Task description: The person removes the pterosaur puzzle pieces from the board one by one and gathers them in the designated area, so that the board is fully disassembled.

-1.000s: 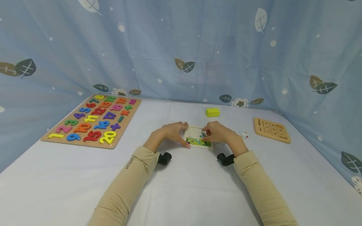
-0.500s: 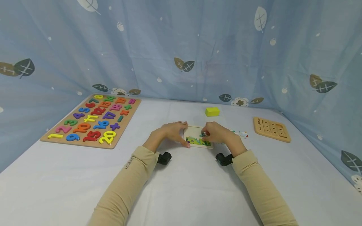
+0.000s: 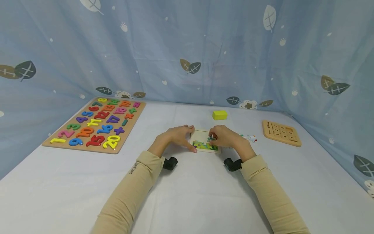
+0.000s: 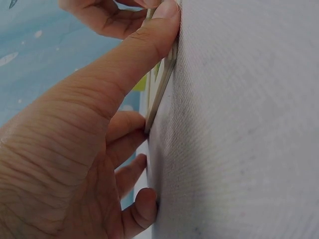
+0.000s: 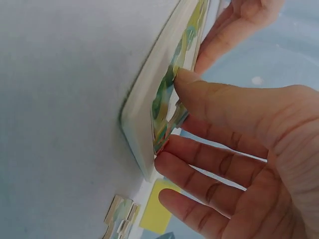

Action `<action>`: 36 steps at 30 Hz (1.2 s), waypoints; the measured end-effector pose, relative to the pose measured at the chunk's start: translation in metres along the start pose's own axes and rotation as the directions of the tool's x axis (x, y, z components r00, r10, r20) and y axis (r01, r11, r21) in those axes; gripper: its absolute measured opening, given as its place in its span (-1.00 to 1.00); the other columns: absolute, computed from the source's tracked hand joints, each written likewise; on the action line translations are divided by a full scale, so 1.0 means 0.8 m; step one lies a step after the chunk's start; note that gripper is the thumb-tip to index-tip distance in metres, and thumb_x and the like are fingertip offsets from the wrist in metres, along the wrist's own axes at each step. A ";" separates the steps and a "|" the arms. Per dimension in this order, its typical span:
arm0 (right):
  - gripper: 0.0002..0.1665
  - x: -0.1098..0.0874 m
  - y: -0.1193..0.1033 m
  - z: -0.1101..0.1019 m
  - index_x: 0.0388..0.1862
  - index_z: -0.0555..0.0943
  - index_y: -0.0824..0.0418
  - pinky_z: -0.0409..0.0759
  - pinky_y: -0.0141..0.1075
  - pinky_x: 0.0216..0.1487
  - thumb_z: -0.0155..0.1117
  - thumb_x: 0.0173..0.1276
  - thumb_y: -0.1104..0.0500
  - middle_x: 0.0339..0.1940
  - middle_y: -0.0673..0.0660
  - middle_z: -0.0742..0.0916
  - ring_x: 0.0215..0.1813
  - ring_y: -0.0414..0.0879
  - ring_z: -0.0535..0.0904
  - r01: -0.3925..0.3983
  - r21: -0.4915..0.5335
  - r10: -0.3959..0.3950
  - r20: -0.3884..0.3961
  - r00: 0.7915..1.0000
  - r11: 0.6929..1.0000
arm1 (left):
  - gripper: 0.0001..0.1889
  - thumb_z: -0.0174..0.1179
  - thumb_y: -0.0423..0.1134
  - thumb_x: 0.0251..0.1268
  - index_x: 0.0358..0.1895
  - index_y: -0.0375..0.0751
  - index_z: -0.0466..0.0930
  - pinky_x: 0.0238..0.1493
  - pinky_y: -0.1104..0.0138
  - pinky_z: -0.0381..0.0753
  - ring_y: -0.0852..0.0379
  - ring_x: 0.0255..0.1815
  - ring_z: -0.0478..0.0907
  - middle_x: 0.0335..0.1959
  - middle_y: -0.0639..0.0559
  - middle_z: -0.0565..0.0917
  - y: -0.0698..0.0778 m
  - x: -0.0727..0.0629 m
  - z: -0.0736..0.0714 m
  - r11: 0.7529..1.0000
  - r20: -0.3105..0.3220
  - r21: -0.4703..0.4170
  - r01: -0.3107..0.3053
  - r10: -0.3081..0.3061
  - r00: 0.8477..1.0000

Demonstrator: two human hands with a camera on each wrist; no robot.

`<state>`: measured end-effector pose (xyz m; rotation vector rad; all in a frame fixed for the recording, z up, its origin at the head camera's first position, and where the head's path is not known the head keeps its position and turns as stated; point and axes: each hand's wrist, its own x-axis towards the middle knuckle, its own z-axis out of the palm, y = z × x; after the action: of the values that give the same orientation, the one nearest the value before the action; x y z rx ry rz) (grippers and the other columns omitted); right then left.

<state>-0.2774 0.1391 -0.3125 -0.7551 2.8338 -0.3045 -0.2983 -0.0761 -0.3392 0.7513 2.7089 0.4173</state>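
A shallow wooden jigsaw tray (image 3: 201, 135) lies mid-table, with green picture pieces (image 3: 203, 146) along its near side and bare wood behind. My left hand (image 3: 176, 137) holds the tray's left end, thumb on the near edge and fingertips at the far left corner in the left wrist view. Over the tray's right part, my right hand (image 3: 226, 137) pinches a small jigsaw piece (image 5: 178, 113) between thumb and fingers. Its thumb rests close to the laid pieces in the right wrist view. The fingers partly hide the held piece. Loose jigsaw pieces (image 3: 250, 138) lie beyond the right wrist.
A yellow-green block (image 3: 219, 115) stands behind the tray. On the left is a board of colourful numbers (image 3: 125, 136); to the right, a small wooden number board (image 3: 281, 133). A patterned blue curtain (image 3: 163, 48) hangs behind the white table (image 3: 193, 195).
The right fingers have shifted slightly above the tray, showing a little more of the piece between them. My left hand and the tray have stayed in place.
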 end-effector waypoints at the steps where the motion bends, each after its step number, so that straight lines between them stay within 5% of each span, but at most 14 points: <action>1: -0.65 0.000 0.000 0.000 -0.04 0.61 0.33 0.43 -0.30 -0.27 0.35 0.27 0.14 -0.39 0.09 0.60 -0.33 -0.11 0.43 0.004 0.000 -0.004 0.000 1.000 1.000 | 0.09 0.36 0.29 -0.04 0.53 -0.06 0.02 0.51 -0.04 0.04 0.01 0.60 -0.11 0.58 0.06 0.01 0.001 0.000 0.000 1.000 -0.001 0.000 -0.001 0.001 1.000; 15: -0.65 0.000 0.005 0.001 -0.05 0.64 0.34 0.45 -0.32 -0.28 0.35 0.28 0.14 -0.38 0.09 0.65 -0.36 -0.14 0.44 0.010 -0.007 -0.010 -0.010 1.000 1.000 | 0.09 0.36 0.29 -0.04 0.53 -0.06 0.02 0.50 -0.05 0.05 0.00 0.60 -0.12 0.58 0.06 0.01 0.002 0.002 -0.001 1.000 0.004 0.003 -0.003 0.003 1.000; 26: -0.61 -0.012 0.000 -0.010 0.01 0.64 0.38 0.62 -0.14 0.00 0.37 0.25 0.20 -0.11 0.21 0.73 -0.09 -0.03 0.63 0.063 0.007 -0.062 -0.077 0.995 0.998 | 0.08 0.35 0.27 -0.01 0.53 -0.07 0.01 0.51 -0.05 0.03 -0.01 0.60 -0.12 0.58 0.05 0.00 0.005 -0.002 -0.001 1.000 0.005 0.002 -0.009 0.009 1.000; 36: -0.66 -0.029 0.018 -0.024 -0.08 0.69 0.36 0.63 -0.18 -0.14 0.42 0.18 0.22 -0.21 0.19 0.75 -0.21 -0.07 0.62 0.074 0.015 -0.072 -0.118 0.990 0.997 | 0.08 0.32 0.29 0.00 0.54 -0.06 -0.01 0.51 -0.04 0.03 0.01 0.60 -0.13 0.58 0.10 -0.02 0.002 -0.002 0.001 1.000 0.005 0.031 0.002 -0.002 1.000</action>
<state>-0.2687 0.1659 -0.2948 -0.8663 2.9125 -0.3996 -0.2962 -0.0757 -0.3393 0.7572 2.7166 0.3732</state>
